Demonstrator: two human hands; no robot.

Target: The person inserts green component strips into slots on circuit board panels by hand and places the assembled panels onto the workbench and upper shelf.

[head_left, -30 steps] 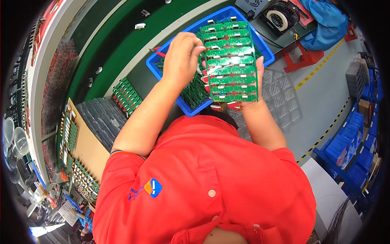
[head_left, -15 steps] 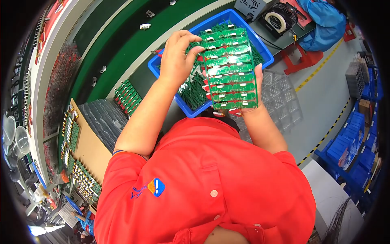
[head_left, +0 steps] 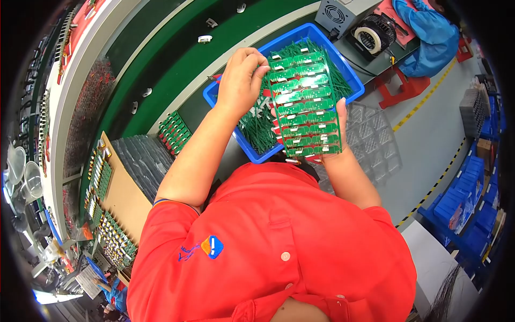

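Note:
A green circuit board panel [head_left: 306,107], made of two columns of small boards with white parts, is held up in front of my chest. My right hand [head_left: 341,126] grips it from the right and underneath, thumb along the right edge, other fingers mostly hidden behind. At the panel's upper left edge, my left hand [head_left: 240,80] has its thumb and fingers pinched together. Beneath the panel stands a blue bin [head_left: 351,80] full of thin green strips [head_left: 257,129], with some red and white pieces among them.
Left of the bin lies another board panel [head_left: 174,131], beside stacked dark trays [head_left: 137,161]. A green conveyor [head_left: 177,59] carries small white parts. Clear plastic trays [head_left: 370,139] are at right. A power supply box [head_left: 338,19] and a person's blue sleeve [head_left: 429,43] are at upper right.
The whole view has shifted slightly, so bin, panel and hands appear a little lower and further right. Both hands keep nearly the same position on the panel.

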